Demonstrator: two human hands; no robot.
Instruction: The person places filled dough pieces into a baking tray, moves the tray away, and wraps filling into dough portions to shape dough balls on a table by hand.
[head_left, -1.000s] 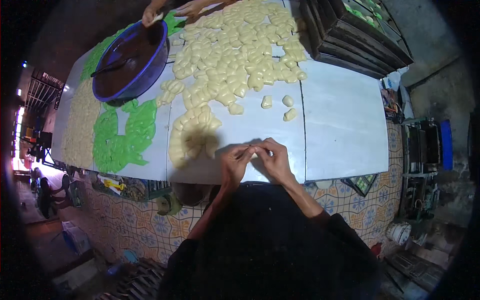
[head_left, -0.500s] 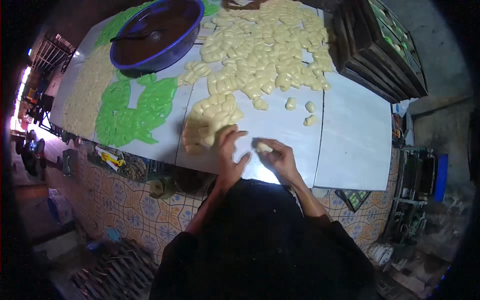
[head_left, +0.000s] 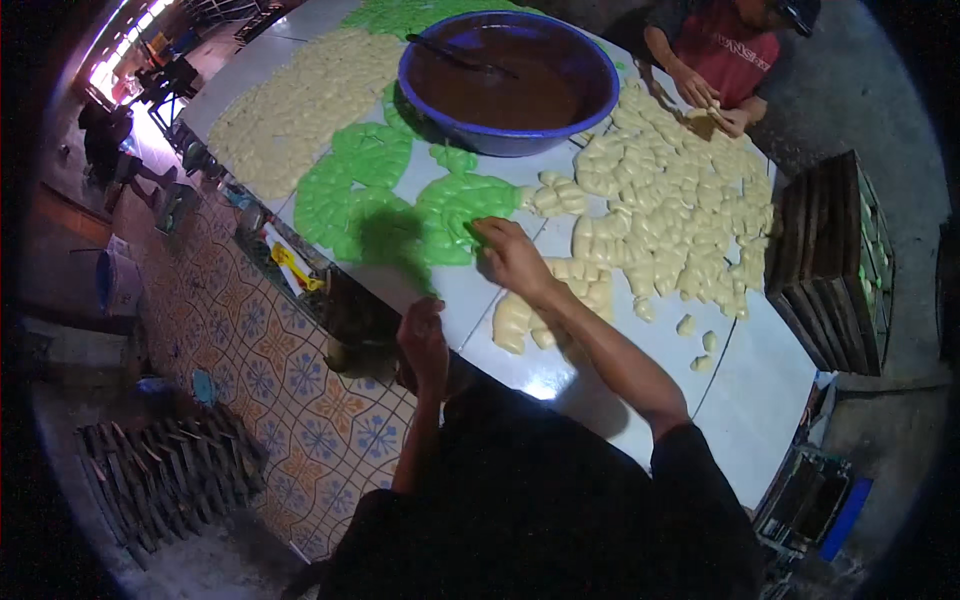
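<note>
My right hand (head_left: 512,258) reaches left across the white table, fingers bent down onto the edge of a patch of green dough pieces (head_left: 345,190). Its fingertips seem to pinch the dough; the thumb is mostly hidden. My left hand (head_left: 424,345) is at the table's front edge, in shade, with its fingers curled together. A bit of green shows just above those fingertips, but I cannot tell whether it is held. Beneath my right wrist and forearm lies a group of cream dough pieces (head_left: 515,325).
A large blue basin (head_left: 610,90) of brown filling, with a dark spoon, stands behind the green dough. Cream dough pieces (head_left: 690,215) spread to the right. Stacked wooden trays (head_left: 815,260) are at the right edge. Across the table a person in red (head_left: 725,60) handles dough.
My view has turned left. My right hand has moved from the bare tabletop to the green dough, and the cream lump no longer shows in it. My left hand has drawn back to the edge.
</note>
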